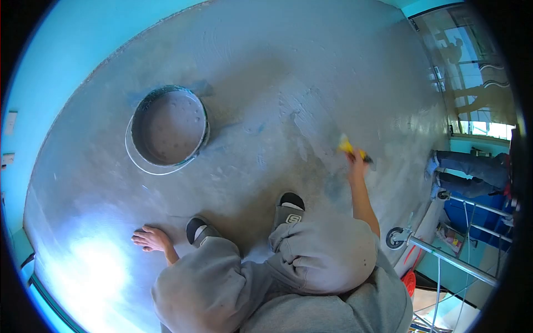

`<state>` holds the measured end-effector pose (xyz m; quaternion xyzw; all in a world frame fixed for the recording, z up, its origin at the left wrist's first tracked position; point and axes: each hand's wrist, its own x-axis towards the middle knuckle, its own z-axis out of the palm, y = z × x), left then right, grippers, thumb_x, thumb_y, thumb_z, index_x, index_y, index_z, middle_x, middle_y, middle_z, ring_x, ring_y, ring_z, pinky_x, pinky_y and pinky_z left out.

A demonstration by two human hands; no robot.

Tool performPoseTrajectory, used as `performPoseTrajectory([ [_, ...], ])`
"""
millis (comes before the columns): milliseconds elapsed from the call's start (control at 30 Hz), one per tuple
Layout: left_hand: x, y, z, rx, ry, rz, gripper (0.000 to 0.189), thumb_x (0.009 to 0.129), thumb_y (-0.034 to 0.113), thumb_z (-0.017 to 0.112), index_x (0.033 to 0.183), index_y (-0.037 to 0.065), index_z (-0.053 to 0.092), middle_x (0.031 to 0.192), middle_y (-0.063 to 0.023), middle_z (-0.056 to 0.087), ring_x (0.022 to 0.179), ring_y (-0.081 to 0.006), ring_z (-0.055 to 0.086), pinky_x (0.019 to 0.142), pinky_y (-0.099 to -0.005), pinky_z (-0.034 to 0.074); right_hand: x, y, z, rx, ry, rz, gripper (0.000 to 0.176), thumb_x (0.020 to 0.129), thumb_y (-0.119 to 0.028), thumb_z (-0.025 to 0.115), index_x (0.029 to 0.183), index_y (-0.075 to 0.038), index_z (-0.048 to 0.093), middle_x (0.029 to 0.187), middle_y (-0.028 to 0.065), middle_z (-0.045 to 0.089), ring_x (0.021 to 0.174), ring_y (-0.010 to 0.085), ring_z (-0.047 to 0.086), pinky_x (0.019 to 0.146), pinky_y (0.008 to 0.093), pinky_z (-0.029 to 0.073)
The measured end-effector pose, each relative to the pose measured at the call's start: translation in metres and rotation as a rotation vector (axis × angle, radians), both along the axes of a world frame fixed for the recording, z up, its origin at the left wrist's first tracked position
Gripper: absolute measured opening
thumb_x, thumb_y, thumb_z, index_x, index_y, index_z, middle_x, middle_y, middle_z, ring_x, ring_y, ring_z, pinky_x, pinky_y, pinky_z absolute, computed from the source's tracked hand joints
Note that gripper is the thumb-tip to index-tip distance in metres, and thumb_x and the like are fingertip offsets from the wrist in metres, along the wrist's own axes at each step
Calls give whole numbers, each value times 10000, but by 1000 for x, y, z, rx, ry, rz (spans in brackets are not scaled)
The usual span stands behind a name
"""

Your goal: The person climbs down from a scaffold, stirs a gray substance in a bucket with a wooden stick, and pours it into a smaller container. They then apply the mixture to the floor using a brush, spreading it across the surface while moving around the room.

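Observation:
I am squatting on a grey, wet-looking floor (266, 72). My right hand (355, 164) is stretched forward and grips a yellow-handled tool (350, 147) whose blade rests on the floor, beside a patch of freshly spread grey paste. My left hand (149, 238) lies flat on the floor beside my left sandal (199, 230), fingers apart, holding nothing. A round bucket (168, 127) filled with grey paste stands ahead to the left, well apart from both hands.
Turquoise walls (66, 50) bound the floor on the left and far side. On the right another person's legs (472, 175) are on a metal scaffold (444, 255) with a caster wheel (395, 237). A glass door is at the far right.

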<state>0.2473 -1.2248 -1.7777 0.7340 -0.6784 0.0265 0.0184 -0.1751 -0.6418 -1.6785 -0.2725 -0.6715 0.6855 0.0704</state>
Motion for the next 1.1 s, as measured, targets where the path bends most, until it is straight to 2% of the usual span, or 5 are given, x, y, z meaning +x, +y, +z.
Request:
performPoseTrajectory([
  [233,0,-14,-17,36,68,135,692,943,545,251,1454,81,205,1525,-157,131,1410,-320,113,1077,-583,109,95,54,86,259,-35,-103,214,801,-41,624,977,2,511,889,117,578,734,200,623,670,285,563],
  [367,-39,-34,-5,135,54,424,682,939,521,279,1448,72,204,1519,-195,108,1399,-390,86,1073,-609,90,55,-55,139,238,113,155,203,818,-55,630,976,-1,515,917,131,586,760,209,630,701,300,549],
  [600,-61,-25,14,21,123,422,683,946,487,298,1439,26,190,1506,-237,96,1390,-424,61,1061,-630,75,-2,-319,234,61,601,892,212,828,-77,669,998,-16,558,945,136,611,833,201,635,700,291,548],
  [933,-65,-23,19,30,112,418,682,949,478,301,1435,12,188,1498,-253,108,1384,-434,77,1049,-645,101,6,-467,183,554,586,1429,283,763,-244,756,829,-31,582,684,58,609,612,118,561,558,301,453],
  [1100,-64,-27,12,-14,60,418,677,943,478,310,1431,20,208,1491,-253,140,1378,-444,107,1046,-648,119,-6,-434,207,223,409,1283,285,770,-219,743,805,-11,552,704,96,642,654,187,638,599,296,513],
])
